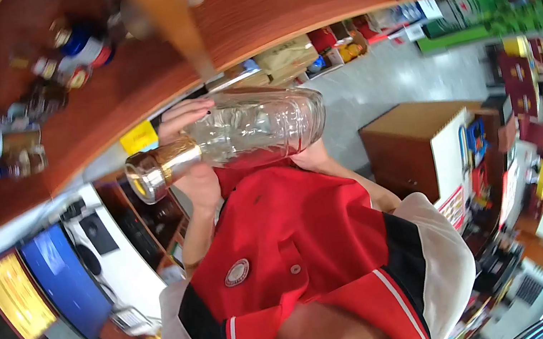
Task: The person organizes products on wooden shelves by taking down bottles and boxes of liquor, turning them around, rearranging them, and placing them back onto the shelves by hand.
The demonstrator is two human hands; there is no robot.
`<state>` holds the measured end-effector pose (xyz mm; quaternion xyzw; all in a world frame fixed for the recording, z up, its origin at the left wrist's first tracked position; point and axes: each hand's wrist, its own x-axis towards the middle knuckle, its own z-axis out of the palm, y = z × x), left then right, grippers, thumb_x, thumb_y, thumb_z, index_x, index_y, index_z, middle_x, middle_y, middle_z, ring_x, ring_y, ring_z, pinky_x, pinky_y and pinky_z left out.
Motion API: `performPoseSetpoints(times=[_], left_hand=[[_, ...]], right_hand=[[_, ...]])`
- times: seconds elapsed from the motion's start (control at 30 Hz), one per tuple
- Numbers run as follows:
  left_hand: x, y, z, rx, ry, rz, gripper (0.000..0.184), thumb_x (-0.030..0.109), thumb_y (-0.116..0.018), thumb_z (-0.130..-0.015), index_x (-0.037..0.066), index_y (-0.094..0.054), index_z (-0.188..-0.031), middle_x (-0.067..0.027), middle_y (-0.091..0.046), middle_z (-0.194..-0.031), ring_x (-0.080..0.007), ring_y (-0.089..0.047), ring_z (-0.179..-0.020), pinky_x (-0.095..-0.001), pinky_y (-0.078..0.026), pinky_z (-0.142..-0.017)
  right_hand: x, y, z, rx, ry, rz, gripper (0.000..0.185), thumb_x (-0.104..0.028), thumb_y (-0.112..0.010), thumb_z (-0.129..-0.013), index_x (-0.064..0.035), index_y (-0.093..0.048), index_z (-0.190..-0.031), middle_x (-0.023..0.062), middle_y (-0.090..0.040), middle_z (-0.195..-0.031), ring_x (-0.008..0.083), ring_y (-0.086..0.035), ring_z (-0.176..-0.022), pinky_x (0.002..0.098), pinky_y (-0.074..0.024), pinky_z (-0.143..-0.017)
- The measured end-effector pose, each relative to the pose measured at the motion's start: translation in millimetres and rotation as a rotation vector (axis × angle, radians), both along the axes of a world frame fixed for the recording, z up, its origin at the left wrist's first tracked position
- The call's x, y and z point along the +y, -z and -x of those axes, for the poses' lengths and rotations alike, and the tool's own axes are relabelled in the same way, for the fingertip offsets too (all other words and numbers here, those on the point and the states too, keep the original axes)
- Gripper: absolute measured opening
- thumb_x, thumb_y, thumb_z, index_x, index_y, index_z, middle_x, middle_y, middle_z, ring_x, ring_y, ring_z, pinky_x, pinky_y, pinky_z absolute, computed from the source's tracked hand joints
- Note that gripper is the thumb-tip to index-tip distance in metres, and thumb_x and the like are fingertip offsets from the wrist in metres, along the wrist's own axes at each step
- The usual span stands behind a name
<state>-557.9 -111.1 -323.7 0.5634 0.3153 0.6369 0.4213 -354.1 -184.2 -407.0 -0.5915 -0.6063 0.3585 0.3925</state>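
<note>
A large clear glass bottle (256, 125) lies nearly level in front of my red shirt, with its gold cap and neck (162, 168) pointing left. My left hand (197, 182) is closed around the neck end, fingers over the far side and the palm below. At the thick base, my right hand (313, 156) is against the underside of the bottle; most of its fingers are hidden behind the glass. Whether the bottle has liquid in it I cannot tell.
A brown wooden shelf (125, 79) arches just beyond the bottle, holding small bottles (83, 46) at the left. A yellow card (139, 137) is near its edge. To the right stand a wooden cabinet (398, 147) and green cartons (476, 13). Screens (64, 271) are at left.
</note>
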Motion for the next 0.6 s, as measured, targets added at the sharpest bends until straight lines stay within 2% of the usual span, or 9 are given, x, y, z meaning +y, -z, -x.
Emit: performPoseSetpoints(times=[0.03,0.1,0.13,0.17,0.23,0.4,0.47,0.53,0.6], left_hand=[[7.5,-3.6,-12.2,0.004,0.046,-0.011,0.069,0.067,-0.057,-0.096,0.0,-0.055,-0.114,-0.0195,-0.062,-0.12,-0.0311,-0.058,-0.119,-0.0472,-0.046,-0.106],[17.5,-9.6,-33.9,0.185,0.103,-0.004,0.066,0.053,-0.078,-0.087,-0.001,-0.056,-0.119,-0.0188,-0.06,-0.127,-0.0291,-0.057,-0.123,-0.0446,-0.046,-0.107],[29.7,-7.2,-39.8,0.27,0.177,-0.032,0.076,0.032,-0.095,-0.072,0.0,-0.052,-0.126,-0.0177,-0.058,-0.132,-0.0286,-0.057,-0.124,-0.0437,-0.045,-0.109],[40.3,-3.0,-50.9,0.327,0.221,-0.067,0.081,0.024,-0.097,-0.068,0.001,-0.05,-0.129,-0.0171,-0.058,-0.133,-0.0281,-0.057,-0.124,-0.0424,-0.045,-0.109],[58.4,5.2,-72.8,0.542,0.284,-0.162,0.095,0.007,-0.101,-0.058,0.002,-0.043,-0.134,-0.016,-0.055,-0.137,-0.026,-0.057,-0.125,-0.0384,-0.047,-0.108],[110.2,12.6,-143.1,0.458,0.382,-0.066,0.075,0.01,-0.1,-0.062,-0.002,-0.058,-0.123,-0.0129,-0.065,-0.124,-0.0215,-0.063,-0.115,-0.037,-0.051,-0.102],[125.3,21.5,-172.8,0.457,0.301,0.07,0.068,0.017,-0.099,-0.063,-0.002,-0.064,-0.118,-0.0121,-0.071,-0.113,-0.0228,-0.07,-0.102,-0.0373,-0.055,-0.092],[136.5,24.2,-202.3,0.37,0.302,0.173,0.064,0.01,-0.099,-0.064,-0.003,-0.062,-0.115,-0.0099,-0.069,-0.112,-0.0166,-0.065,-0.103,-0.0335,-0.054,-0.092],[152.4,39.0,-230.2,0.375,0.232,0.1,0.059,0.018,-0.099,-0.064,-0.004,-0.065,-0.107,-0.0122,-0.075,-0.103,-0.0183,-0.071,-0.093,-0.0344,-0.058,-0.084]], right_hand=[[-0.7,-7.7,-3.1,0.284,0.125,0.098,0.08,-0.008,-0.088,-0.081,0.0004,-0.044,-0.147,0.0135,-0.064,-0.13,0.0217,-0.062,-0.119,0.0365,-0.0501,-0.105],[11.9,-14.8,-21.8,0.41,0.146,0.066,0.076,-0.004,-0.088,-0.078,0.0005,-0.048,-0.143,0.012,-0.064,-0.131,0.0214,-0.061,-0.12,0.0375,-0.0506,-0.105],[20.2,-14.2,-35.0,0.527,0.126,0.042,0.074,0.0,-0.089,-0.076,0.0006,-0.052,-0.14,0.0104,-0.064,-0.132,0.0211,-0.061,-0.122,0.0385,-0.0512,-0.105],[26.8,-4.8,-49.3,0.597,0.153,0.077,0.081,-0.003,-0.092,-0.075,0.0008,-0.048,-0.143,0.0109,-0.063,-0.133,0.02,-0.061,-0.121,0.0375,-0.0533,-0.102],[41.7,-2.7,-70.4,0.702,0.213,0.062,0.062,-0.005,-0.089,-0.079,0.0036,-0.059,-0.132,0.0113,-0.071,-0.119,0.0205,-0.069,-0.106,0.0368,-0.0575,-0.095],[78.3,43.3,-134.6,0.574,0.191,0.204,0.046,-0.008,-0.086,-0.084,0.0055,-0.067,-0.122,0.0125,-0.076,-0.106,0.0205,-0.073,-0.092,0.0367,-0.0603,-0.087],[96.8,56.9,-145.6,0.901,0.218,0.114,0.059,-0.006,-0.084,-0.085,0.0055,-0.056,-0.136,0.0147,-0.069,-0.129,0.024,-0.07,-0.111,0.0383,-0.0599,-0.094],[113.7,40.1,-151.2,0.923,0.334,0.09,0.067,-0.005,-0.083,-0.085,0.0047,-0.049,-0.142,0.0154,-0.065,-0.134,0.025,-0.068,-0.113,0.0379,-0.0604,-0.094],[130.5,33.7,-160.3,0.885,0.524,-0.249,0.078,-0.002,-0.083,-0.084,0.0032,-0.04,-0.149,0.0157,-0.061,-0.138,0.0258,-0.066,-0.117,0.0371,-0.0605,-0.095]])
